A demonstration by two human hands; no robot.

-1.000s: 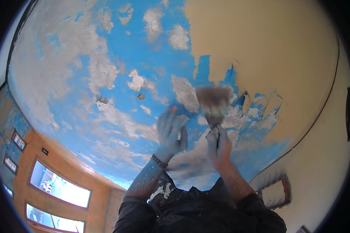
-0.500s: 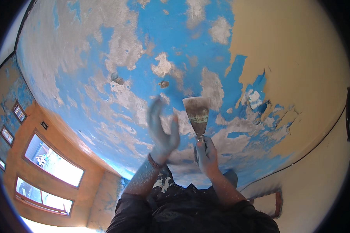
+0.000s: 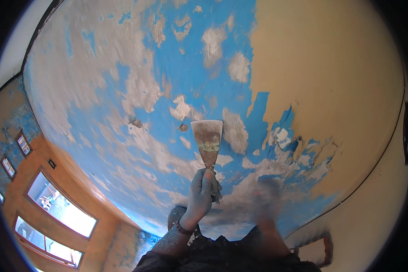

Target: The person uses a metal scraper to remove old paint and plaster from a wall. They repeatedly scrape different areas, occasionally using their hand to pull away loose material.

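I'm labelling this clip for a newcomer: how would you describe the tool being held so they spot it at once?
Look up at the blue ceiling with its grey bare patches. Near its lower middle, the left hand grips a scraper pointing upward. It is the only tool here: a flat, dirty metal blade flaring wide at its top edge.

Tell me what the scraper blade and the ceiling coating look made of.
Scraper blade: probably thin steel, dull and stained, flat and flaring to a straight edge; it is gripped in the left hand. Ceiling: seemingly plaster under blue paint, matte, with pale bare patches where paint has flaked. The yellow-tan area looks like another matte paint coat.
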